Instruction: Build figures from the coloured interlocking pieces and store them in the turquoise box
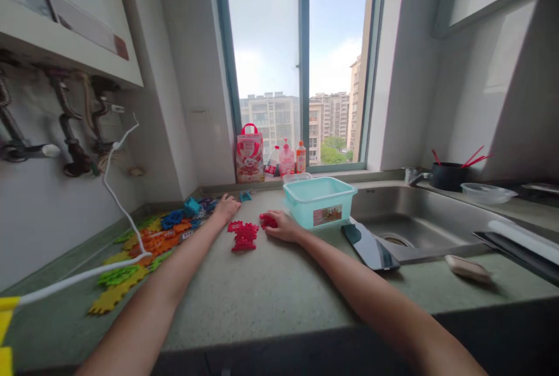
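My right hand (283, 227) is closed around a red plastic piece (267, 221), held low over the counter. Just left of it, several red toothed pieces (243, 235) stand joined or stacked together; which of the two I cannot tell. My left hand (227, 208) rests at the right edge of a spread of puzzle-like pieces, its fingers stretched out and apart. A small blue piece (245, 196) lies just beyond those fingers. In the spread are orange pieces (161, 243), blue pieces (173, 219), green pieces (117, 276) and yellow pieces (120, 293), some overlapping.
A turquoise tub (321, 190) stands right of my right hand, beside the steel sink (419, 213). A dark phone (370, 247) leans over the sink's edge; a soap bar (468, 269) sits farther right. Bottles (286, 158) line the windowsill. A white cable (87, 276) crosses the left side.
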The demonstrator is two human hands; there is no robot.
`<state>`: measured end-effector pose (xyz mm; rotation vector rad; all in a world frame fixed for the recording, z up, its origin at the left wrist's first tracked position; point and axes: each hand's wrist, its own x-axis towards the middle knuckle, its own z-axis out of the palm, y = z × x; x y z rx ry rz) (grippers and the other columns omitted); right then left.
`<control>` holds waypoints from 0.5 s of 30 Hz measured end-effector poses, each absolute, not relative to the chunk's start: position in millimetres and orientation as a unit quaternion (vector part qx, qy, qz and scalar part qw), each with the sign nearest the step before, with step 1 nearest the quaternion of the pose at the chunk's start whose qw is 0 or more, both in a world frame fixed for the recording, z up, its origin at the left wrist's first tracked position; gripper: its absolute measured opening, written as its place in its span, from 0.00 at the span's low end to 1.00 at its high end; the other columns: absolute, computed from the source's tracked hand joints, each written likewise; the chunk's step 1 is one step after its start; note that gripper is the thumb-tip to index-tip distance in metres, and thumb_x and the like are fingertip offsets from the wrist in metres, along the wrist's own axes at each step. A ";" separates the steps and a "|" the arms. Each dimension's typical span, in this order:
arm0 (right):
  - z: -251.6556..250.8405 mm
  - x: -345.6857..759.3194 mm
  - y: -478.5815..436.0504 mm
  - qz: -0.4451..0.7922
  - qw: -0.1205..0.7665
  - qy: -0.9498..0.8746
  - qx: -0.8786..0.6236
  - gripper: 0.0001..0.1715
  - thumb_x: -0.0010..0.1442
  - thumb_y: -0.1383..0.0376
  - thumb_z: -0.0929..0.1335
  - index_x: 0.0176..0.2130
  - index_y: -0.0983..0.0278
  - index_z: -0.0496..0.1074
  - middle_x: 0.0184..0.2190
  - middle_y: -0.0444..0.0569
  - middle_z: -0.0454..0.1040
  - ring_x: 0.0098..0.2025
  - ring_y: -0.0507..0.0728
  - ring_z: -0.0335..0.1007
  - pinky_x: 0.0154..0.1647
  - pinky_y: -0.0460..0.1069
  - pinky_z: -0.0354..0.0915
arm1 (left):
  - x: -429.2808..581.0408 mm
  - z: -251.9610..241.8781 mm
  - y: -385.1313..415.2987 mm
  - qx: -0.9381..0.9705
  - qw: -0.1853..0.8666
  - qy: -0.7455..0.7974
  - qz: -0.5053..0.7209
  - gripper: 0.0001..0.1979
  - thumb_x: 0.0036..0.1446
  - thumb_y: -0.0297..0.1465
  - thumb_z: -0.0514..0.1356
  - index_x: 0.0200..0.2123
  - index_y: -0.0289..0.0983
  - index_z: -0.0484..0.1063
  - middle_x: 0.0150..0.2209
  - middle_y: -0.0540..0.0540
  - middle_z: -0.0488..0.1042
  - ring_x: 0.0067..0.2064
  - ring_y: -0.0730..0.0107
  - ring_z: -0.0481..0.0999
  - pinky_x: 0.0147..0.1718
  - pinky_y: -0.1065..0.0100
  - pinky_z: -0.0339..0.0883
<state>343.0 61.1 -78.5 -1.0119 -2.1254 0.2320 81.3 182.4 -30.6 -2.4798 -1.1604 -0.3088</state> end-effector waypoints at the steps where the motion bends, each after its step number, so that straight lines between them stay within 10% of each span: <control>1: -79.4 343.1 60.6 0.091 0.381 -0.833 -0.391 0.22 0.58 0.67 0.72 0.53 0.62 0.78 0.49 0.52 0.79 0.50 0.60 0.75 0.57 0.54 0.69 | 78.3 -32.1 173.3 -0.884 0.199 -0.411 -0.101 0.12 0.64 0.21 0.58 0.41 0.37 0.81 0.39 0.41 0.82 0.52 0.58 0.75 0.61 0.53 0.58; 15: -76.0 338.5 52.6 0.079 0.370 -0.797 -0.471 0.07 0.64 0.62 0.71 0.42 0.62 0.75 0.39 0.49 0.82 0.39 0.57 0.76 0.41 0.49 0.68 | 31.8 -45.3 97.4 -0.915 0.158 -0.348 -0.126 0.20 0.63 0.22 0.58 0.53 0.45 0.81 0.49 0.43 0.82 0.53 0.58 0.76 0.53 0.60 0.66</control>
